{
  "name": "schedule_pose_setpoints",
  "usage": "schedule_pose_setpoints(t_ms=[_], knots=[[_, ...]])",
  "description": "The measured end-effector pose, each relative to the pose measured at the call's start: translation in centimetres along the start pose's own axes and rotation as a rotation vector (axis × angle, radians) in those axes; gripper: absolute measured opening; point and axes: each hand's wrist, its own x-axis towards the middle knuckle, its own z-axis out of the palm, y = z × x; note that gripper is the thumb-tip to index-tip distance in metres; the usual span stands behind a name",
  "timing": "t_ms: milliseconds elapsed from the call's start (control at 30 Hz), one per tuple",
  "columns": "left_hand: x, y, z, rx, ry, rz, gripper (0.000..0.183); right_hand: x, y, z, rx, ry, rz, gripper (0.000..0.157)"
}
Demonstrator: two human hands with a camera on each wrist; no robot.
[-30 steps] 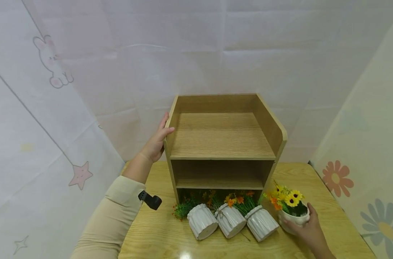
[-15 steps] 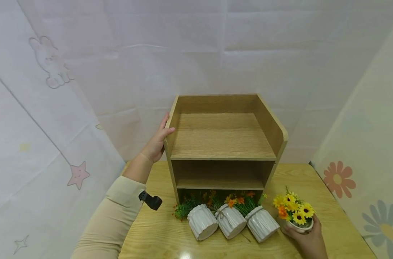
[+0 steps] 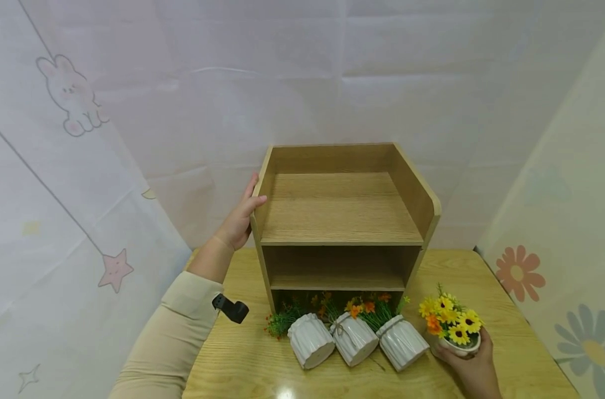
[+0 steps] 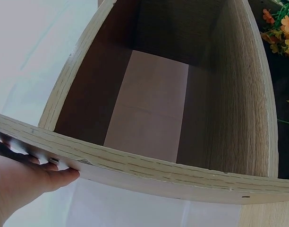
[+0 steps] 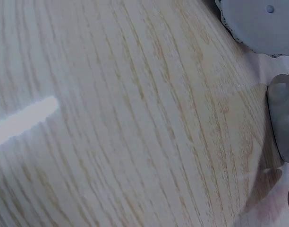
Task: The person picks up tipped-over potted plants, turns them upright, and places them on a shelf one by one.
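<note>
Monitoring through the head view, I note one change over the last second: the right hand (image 3: 474, 367) has shifted the flower pot (image 3: 457, 334) slightly outward, away from the three white pots (image 3: 355, 341), and turned it so that its yellow and orange blooms face more upward. Over the final half second, I register almost no further motion. Right fingers: grasping the flower pot at its side; contact between its base and the desk (image 3: 227, 346) cannot be confirmed. Flower pot location: right of the wooden shelf (image 3: 342, 208), near the right-hand end of the row. Left hand (image 3: 237, 224): position unchanged, fingers and thumb gripping the shelf's left side panel. The white pots lie on their sides in front of the shelf, flowers toward its lowest opening. I judge the flower pot to be separated from the row and under control, with its handling incomplete until the fingers release.
</note>
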Motion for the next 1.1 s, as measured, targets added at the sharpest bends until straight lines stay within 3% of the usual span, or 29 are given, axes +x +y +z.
schedule_pose_setpoints(t_ms=[233, 567, 800, 1100], knots=[[0.1, -0.1, 0.1, -0.005, 0.003, 0.006, 0.076, -0.2, 0.6, 0.5, 0.023, 0.003, 0.026, 0.126], [0.0, -0.1, 0.0, 0.004, 0.003, 0.008, 0.076, -0.9, 0.6, 2.1, 0.245, 0.062, 0.126, 0.133], [0.0, -0.1, 0.0, -0.004, 0.001, 0.005, 0.076, -0.8, 1.2, 2.4, 0.142, 0.120, 0.064, 0.137], [0.0, -0.1, -0.1, -0.008, -0.004, 0.004, 0.078, -0.9, 0.9, 3.0, 0.163, 0.171, 0.048, 0.136]])
